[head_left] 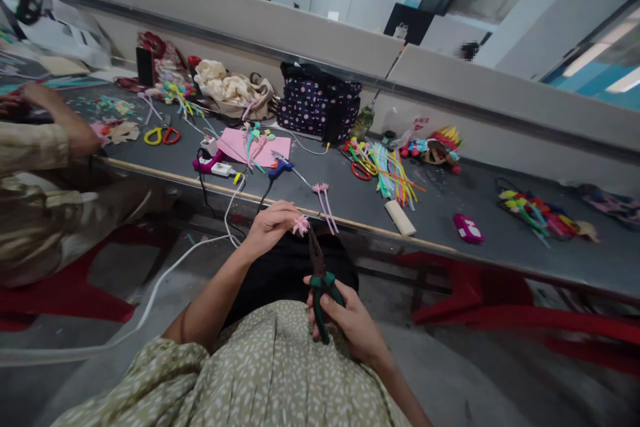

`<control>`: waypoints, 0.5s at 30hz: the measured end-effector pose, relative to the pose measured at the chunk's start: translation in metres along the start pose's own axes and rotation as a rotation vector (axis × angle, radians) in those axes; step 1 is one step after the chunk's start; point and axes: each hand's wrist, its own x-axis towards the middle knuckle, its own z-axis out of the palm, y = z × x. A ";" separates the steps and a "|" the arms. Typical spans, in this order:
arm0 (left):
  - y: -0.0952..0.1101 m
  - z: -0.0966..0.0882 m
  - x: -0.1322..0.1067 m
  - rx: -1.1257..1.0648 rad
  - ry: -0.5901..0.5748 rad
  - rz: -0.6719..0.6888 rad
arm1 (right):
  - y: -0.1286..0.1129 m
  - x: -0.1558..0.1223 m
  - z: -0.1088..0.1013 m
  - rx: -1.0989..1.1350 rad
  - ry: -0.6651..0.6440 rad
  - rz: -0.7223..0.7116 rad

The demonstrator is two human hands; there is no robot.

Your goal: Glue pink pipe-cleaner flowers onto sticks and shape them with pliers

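My left hand (pixel 273 223) is closed in a pinch on a small pink paper flower (pixel 301 225), held just in front of the table's edge. My right hand (pixel 350 323) is wrapped round the green handles of long-nose pliers (pixel 318 273). The pliers' dark tip points up at the flower and touches or nearly touches it. Both hands hang over my lap, above my black and green-patterned clothing.
On the grey table (pixel 450 213) lie pink flower sticks (pixel 324 203), a blue glue gun (pixel 280 167), pink paper (pixel 260 145), coloured straws (pixel 393 173), scissors (pixel 163 136), a dotted bag (pixel 317 105) and a pink phone (pixel 467 227). Another person's arm (pixel 55 123) rests at left. Red stools (pixel 480 293) stand below.
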 end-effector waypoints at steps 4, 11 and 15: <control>0.001 0.000 0.000 0.018 -0.014 0.016 | 0.001 0.001 0.000 -0.071 0.062 -0.028; 0.001 0.000 -0.001 0.057 -0.018 -0.021 | 0.004 0.002 -0.004 -0.062 0.073 -0.013; -0.001 0.001 -0.003 0.046 0.006 -0.066 | 0.002 0.004 -0.006 -0.007 0.039 -0.035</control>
